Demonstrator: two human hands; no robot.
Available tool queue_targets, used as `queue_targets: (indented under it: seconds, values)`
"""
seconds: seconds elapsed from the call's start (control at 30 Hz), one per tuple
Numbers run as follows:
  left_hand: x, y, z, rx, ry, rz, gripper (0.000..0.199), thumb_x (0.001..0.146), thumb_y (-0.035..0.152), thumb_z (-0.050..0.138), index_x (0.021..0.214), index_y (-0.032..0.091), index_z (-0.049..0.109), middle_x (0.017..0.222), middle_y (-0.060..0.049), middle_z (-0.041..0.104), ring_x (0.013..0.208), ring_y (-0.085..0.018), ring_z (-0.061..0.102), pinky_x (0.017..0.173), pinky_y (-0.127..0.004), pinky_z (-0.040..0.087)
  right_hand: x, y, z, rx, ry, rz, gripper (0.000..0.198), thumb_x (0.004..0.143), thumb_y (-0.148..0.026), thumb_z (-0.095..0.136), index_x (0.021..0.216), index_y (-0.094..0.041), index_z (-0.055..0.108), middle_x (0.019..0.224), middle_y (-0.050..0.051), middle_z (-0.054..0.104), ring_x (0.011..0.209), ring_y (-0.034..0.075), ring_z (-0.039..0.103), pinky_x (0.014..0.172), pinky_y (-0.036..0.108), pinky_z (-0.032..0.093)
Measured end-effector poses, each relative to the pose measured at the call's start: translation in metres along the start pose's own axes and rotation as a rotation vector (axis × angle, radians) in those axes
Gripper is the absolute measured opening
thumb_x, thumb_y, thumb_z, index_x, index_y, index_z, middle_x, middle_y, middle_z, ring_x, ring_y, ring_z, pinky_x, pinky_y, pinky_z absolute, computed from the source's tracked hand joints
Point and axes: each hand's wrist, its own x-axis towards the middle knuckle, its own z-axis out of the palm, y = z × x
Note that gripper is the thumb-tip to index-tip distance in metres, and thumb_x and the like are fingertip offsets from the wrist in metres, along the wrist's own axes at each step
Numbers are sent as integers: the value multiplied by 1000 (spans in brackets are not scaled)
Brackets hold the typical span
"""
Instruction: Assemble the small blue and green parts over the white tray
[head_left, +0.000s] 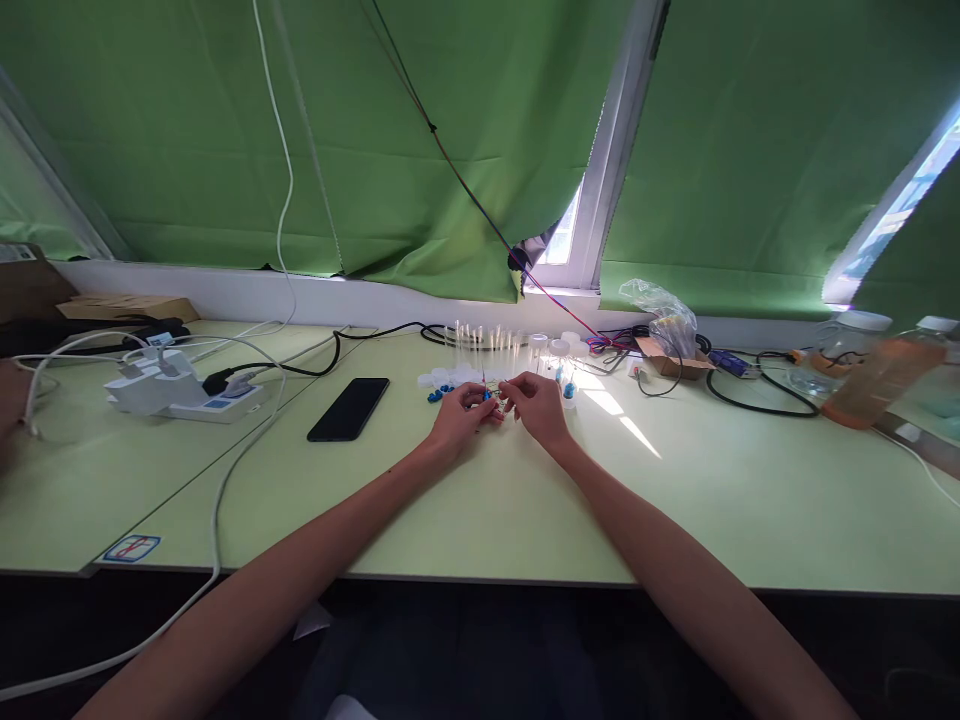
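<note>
My left hand is closed in a pinch around a small blue piece with a thin upright stem. Close beside it, my right hand has thumb and fingertips pressed together; what lies between them is too small to make out. Small pale bits show between the two hands. Just left of my left hand lie several little blue parts. Behind the hands stand several thin clear tubes. White caps and another blue part sit to the right of my right hand.
A black phone lies to the left. Farther left is a white power strip with plugs and cables. At the back right are a small cardboard box, a black cable and bottles, one holding orange liquid.
</note>
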Motion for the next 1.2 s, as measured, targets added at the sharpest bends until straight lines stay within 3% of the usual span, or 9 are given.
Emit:
queue_targets:
  seconds: [0.17,0.57,0.83,1.2]
  values:
    - [-4,4,1,61,1,-20,43,67,41,79,93,16,56,77,-3,67,65,-19,69,58,-29,50,-1,-2,1,69,-17,6,36,73,-51,71,64,-18,60,58,2,63,46,13,56,41,26,41]
    - [-2,2,1,71,5,64,37,67,37,77,88,17,55,76,-1,63,65,-19,69,70,-38,57,1,-2,-1,77,-15,132,40,65,-53,75,62,-18,56,56,2,63,42,11,53,39,25,39]
    - [0,-1,-2,136,10,115,33,70,37,74,88,17,54,80,-2,64,63,-18,69,68,-38,58,0,3,0,-119,-22,58,33,73,-45,69,59,-19,54,52,1,60,40,12,51,40,25,37]
    - [-3,2,-1,176,0,116,32,71,36,73,90,18,54,78,-1,64,61,-18,68,67,-36,57,-3,-4,1,-25,-60,25,45,76,-60,64,60,-20,53,54,0,60,40,11,50,41,25,38]
